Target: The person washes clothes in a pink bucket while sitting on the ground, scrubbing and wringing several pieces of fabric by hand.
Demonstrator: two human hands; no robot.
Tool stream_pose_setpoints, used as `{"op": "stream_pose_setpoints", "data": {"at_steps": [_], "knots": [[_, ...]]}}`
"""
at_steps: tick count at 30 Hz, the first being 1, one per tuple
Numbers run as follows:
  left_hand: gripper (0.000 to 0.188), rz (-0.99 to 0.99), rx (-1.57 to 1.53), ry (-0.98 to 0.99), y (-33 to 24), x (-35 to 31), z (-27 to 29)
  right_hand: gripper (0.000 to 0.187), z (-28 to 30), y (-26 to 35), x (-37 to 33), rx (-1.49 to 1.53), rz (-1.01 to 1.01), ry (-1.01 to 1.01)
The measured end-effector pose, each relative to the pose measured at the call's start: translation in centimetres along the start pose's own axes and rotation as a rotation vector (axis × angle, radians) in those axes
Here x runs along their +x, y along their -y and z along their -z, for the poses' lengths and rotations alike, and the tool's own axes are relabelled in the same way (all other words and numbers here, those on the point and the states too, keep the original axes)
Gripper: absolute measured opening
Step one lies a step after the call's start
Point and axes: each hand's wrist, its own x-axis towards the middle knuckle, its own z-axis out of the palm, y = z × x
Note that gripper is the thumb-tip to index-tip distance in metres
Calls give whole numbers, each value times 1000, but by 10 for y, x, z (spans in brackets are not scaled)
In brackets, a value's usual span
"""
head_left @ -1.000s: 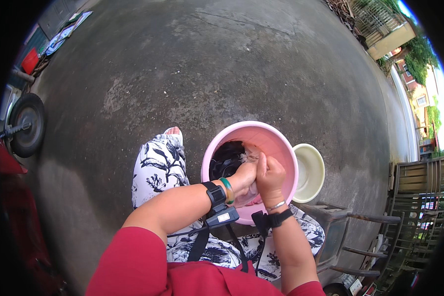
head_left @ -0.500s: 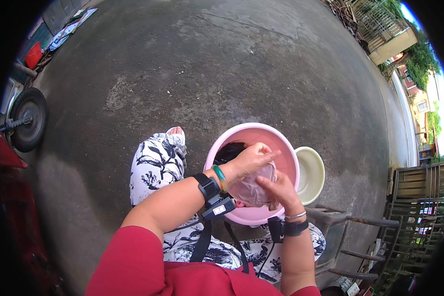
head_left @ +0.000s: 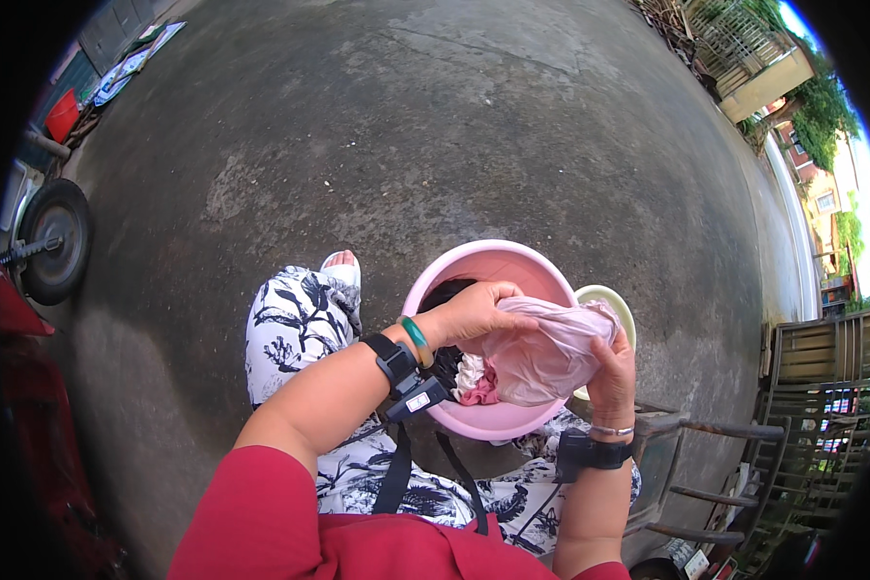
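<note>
Cloth [head_left: 551, 353], one: thin, pink, creased, spread above one round pink tub [head_left: 520, 268]. Left hand [head_left: 476, 314] and right hand [head_left: 611, 372], each nearly closed, pinch its edge. Crumpled clothes [head_left: 481, 389] (dark, white, rose; count unclear) inside tub; one pale basin [head_left: 625, 311] just beside.

A single wide fisheye, the left one of a pair on the person's head, looks steeply down from above the lap and outward over the ground [head_left: 358, 126]. It sits close — the red sleeve [head_left: 246, 517] looms large at the near left, while the left hand [head_left: 478, 314], right hand [head_left: 612, 372] and pink basin [head_left: 522, 274] lie a little farther off, right of centre. The lens sweeps from a wheel [head_left: 56, 242] at left to a fence [head_left: 822, 353] at right (bending toward the dark rim).
</note>
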Motion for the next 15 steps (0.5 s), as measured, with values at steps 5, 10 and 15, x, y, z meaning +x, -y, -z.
{"op": "stream_pose_setpoints", "data": {"at_steps": [5,10,15], "knots": [[29,-7,-317,-67,-4,1,-16,37,1,-21,4,-12,-5,-98],[27,16,-153,-268,45,19,-19,31,-29,-45,7,-442,254,-117],[35,360,-718,-228,29,-2,-26,17,-97,-45,-9,-963,519,65]]}}
